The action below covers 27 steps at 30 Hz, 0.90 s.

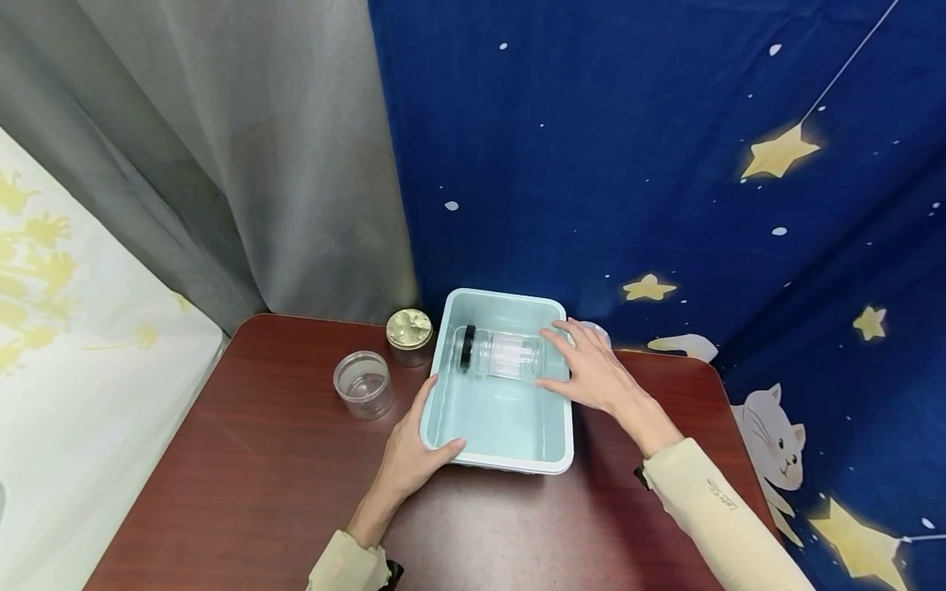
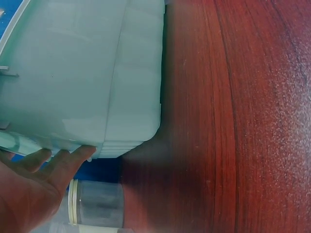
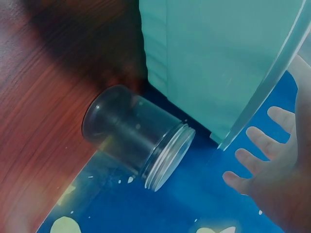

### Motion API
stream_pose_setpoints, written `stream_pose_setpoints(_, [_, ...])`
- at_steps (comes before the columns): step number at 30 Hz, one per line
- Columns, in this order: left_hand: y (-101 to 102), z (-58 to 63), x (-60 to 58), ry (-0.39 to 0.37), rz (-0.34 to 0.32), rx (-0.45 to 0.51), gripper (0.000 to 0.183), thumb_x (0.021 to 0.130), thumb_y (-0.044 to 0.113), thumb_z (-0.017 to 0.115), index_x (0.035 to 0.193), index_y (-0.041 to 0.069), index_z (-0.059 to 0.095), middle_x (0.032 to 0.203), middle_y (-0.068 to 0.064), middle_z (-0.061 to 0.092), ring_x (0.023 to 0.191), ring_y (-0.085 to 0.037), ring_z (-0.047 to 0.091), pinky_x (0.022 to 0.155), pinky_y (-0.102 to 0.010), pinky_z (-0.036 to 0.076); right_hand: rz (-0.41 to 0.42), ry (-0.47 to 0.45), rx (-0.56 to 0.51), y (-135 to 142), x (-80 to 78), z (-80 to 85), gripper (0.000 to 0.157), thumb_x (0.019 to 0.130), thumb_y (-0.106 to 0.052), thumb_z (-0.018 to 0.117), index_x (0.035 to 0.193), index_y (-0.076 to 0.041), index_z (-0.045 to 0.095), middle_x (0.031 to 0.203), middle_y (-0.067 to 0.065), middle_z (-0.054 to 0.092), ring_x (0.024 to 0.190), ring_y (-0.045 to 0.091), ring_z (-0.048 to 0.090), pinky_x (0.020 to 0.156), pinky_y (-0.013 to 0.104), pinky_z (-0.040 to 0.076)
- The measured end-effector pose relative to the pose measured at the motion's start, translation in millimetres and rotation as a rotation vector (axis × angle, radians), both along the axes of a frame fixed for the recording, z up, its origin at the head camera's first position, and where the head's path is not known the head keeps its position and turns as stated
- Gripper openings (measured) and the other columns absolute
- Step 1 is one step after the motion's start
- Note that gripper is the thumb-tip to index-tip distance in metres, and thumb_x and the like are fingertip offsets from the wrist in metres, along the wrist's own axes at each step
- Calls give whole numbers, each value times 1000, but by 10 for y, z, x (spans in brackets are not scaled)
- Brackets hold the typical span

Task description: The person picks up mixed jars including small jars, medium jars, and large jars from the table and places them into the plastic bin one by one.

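Note:
A light blue plastic bin (image 1: pixel 510 423) stands on the table. Inside it lies a clear jar with a black lid (image 1: pixel 510 355) on its side, lid to the left. My left hand (image 1: pixel 409 451) holds the bin's near left corner, thumb over the rim; in the left wrist view, fingers (image 2: pixel 77 158) press its outer wall. Over the bin's right rim reaches my right hand (image 1: pixel 591 369), fingers spread around the jar's bottom end. The right wrist view shows those fingers (image 3: pixel 257 141) apart, holding nothing.
Left of the bin stand an open clear jar (image 1: pixel 364 387) and a jar with a gold lid (image 1: pixel 410 332). Another clear jar (image 3: pixel 133 133) stands at the bin's right side, partly behind my right hand. Curtains (image 1: pixel 562 164) hang behind the dark red wooden table (image 1: pixel 273 460).

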<state>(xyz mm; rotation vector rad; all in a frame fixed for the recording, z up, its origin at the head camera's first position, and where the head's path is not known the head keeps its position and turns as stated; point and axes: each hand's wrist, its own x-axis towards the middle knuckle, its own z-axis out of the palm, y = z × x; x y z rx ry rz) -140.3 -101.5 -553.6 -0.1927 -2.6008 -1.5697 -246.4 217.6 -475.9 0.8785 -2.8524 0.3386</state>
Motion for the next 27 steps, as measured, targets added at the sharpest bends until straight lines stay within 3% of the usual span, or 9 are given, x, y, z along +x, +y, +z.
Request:
stream_pose_setpoints(19, [-9, 23, 15, -13, 4, 1, 101, 72, 40, 85, 154, 43, 27, 148, -3, 50, 124, -26, 55, 95, -54, 43, -48, -49, -31, 174, -5, 37, 85, 86, -64, 65, 151, -14, 43, 152, 15, 38, 142, 40, 29, 109, 63, 22])
stream_pose_setpoints(27, [6, 15, 17, -9, 6, -3, 101, 72, 38, 86, 154, 43, 28, 148, -3, 50, 124, -27, 55, 95, -55, 43, -103, -47, -73, 308, 32, 37, 86, 81, -59, 74, 149, -14, 46, 151, 14, 40, 140, 39, 32, 109, 63, 22])
